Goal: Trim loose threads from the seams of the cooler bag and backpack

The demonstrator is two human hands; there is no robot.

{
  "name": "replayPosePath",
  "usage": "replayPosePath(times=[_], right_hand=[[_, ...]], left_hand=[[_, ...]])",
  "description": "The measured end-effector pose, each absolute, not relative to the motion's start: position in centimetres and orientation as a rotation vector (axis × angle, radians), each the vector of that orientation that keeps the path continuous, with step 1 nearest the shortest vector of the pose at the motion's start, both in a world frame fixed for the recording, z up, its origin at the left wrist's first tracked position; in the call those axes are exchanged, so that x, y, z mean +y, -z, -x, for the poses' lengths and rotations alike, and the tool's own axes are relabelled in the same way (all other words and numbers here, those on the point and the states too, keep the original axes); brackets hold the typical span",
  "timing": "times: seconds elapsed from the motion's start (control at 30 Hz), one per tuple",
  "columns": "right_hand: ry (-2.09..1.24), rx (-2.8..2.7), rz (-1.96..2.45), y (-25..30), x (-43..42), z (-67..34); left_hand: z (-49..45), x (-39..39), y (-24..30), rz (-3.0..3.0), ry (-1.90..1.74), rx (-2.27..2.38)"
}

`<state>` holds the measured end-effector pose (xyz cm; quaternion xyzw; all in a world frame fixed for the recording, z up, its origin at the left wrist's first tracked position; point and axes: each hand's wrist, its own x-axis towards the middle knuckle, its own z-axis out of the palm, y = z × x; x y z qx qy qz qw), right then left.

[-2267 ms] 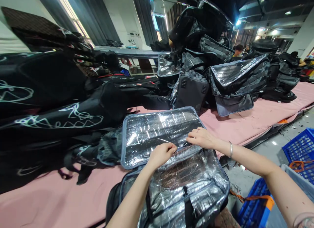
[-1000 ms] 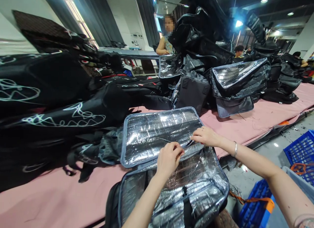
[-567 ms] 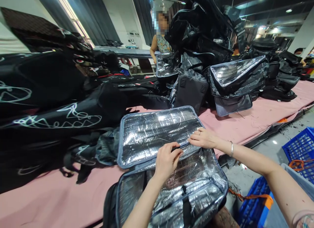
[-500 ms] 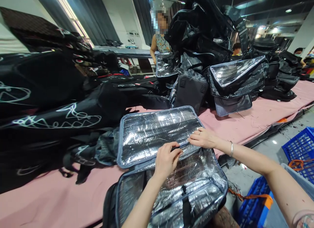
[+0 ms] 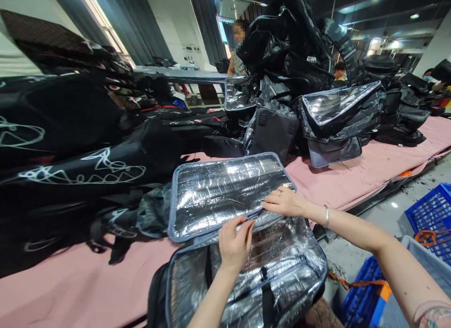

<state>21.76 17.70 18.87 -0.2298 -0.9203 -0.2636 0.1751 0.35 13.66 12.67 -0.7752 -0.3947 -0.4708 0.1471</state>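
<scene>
An insulated bag [image 5: 282, 243] with a silver foil lining lies in front of me, its foil-lined lid [image 5: 225, 191] folded back on the table. Blue-grey binding edges both parts. My left hand [image 5: 235, 241] is closed in a pinch at the seam where lid and bag meet. Closed on that same seam, a little farther right, is my right hand [image 5: 283, 202], with a ring and a bracelet on it. The fingertips hide part of the binding. A black strap [image 5: 268, 295] hangs inside the bag.
Black bags with white line drawings [image 5: 81, 173] are heaped on the left. More foil-lined bags [image 5: 338, 107] pile up behind on the pink-covered table [image 5: 398, 154]. Blue crates [image 5: 430, 215] stand on the floor at right. A person [image 5: 237, 50] is behind the pile.
Both hands have slid a little to the left along the seam, still pinching. The bag has hardly moved. The person at the back has shifted right, partly behind the pile.
</scene>
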Motion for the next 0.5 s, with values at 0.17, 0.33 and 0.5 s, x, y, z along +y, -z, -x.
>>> replayPosePath(times=[0.17,0.33,0.5], right_hand=[[0.748,-2.641,0.631,-18.7,18.0,-20.5],[0.529,-2.595,0.737,-18.2,17.9,-20.6],[0.103,-2.396,0.843,-17.5,17.1,-20.7]], left_hand=[[-0.9,14.0,-12.9,2.249,1.449,-1.218],[-0.6,12.7,-13.0,2.375,1.592,-1.36],[1.2,9.7,-13.8,2.821,1.651,-1.576]])
